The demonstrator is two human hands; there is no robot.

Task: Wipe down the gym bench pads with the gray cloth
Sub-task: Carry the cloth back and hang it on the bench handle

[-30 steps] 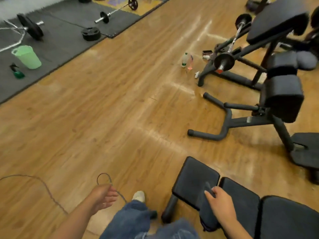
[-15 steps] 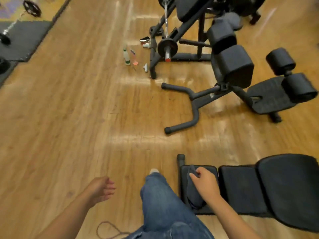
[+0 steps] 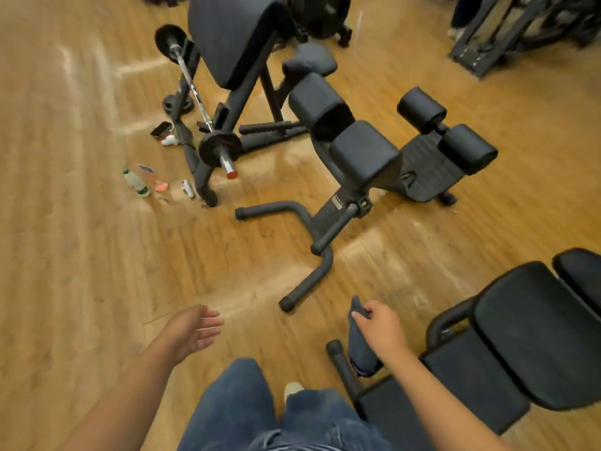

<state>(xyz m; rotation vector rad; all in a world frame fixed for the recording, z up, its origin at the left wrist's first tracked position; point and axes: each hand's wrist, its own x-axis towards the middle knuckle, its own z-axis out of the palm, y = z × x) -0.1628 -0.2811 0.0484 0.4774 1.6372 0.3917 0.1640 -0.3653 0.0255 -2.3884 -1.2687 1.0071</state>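
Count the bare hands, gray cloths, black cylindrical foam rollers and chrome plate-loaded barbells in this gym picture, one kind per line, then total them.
Bare hands: 2, left hand and right hand
Gray cloth: 1
Black cylindrical foam rollers: 2
Chrome plate-loaded barbell: 1
Total: 6

The floor (image 3: 97, 255) is wood plank, warm and varnished, with pale glossy streaks of glare. The bench pads (image 3: 536, 336) look like black vinyl, smooth with a dull sheen. The gray cloth (image 3: 359, 349) is soft, matt fabric, hanging limp. The barbell (image 3: 198, 99) shaft is bright polished metal (its plates are matt black). The hyperextension frame (image 3: 320, 236) is matt black painted metal; its foot grips look rubbery. The jeans (image 3: 234, 408) are blue denim.
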